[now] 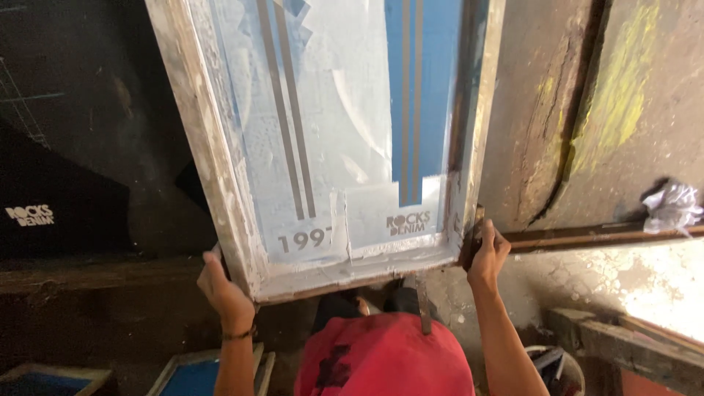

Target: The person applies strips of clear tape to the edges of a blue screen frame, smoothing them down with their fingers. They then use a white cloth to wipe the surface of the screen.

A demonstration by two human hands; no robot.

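Head view: your left hand and right hand grip the near corners of the screen frame, tilted above the tabletop, white ink already spread, black cloth lying alongside.

A wooden-framed printing screen is gripped at its near corners by the left hand and the right hand. Black fabric lies to the left, and a crumpled rag rests far right.
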